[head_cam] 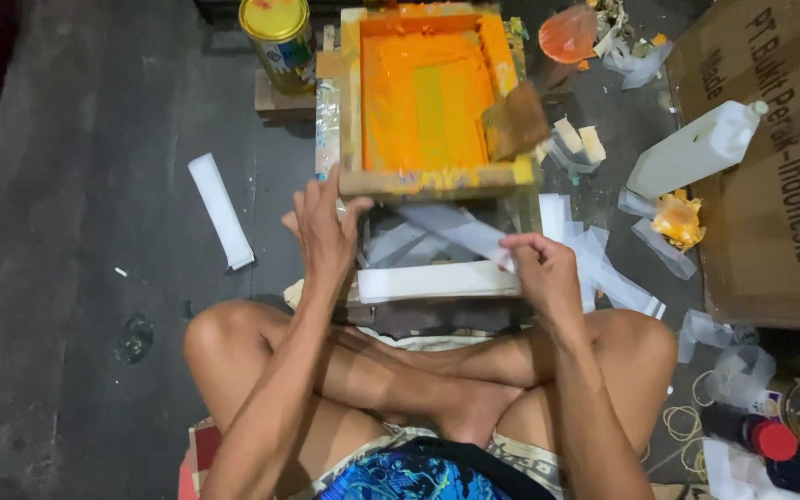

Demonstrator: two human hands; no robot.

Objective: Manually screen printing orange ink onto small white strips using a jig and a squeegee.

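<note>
We sit cross-legged on the floor (94, 185) with a wooden screen frame (432, 176) directly ahead, its inside coated in orange ink (423, 102). A squeegee (514, 120) leans inside the frame against its right wall.

Below the frame's near edge lies a white strip (437, 281), long axis running left to right, between our two hands. Our right hand (543, 273) is the nearer: its fingertips pinch together on the strip's right end. Our left hand (326, 236) stands at the frame's near left corner, fingers spread and extended upward against the wood, clamped on nothing we can see. More strips (456, 231) lie crossed beneath the frame, and others (608, 273) are heaped just right of the right hand.

Containers:
- Yellow can (277, 37), left of the frame, lid on; contents hidden.
- White jug (692, 148), right, lying on a cardboard box (770, 185); capped.
- Red-capped bottle (752, 433), lower right; contents not discernible.

A single loose strip (221, 210) lies well left.
</note>
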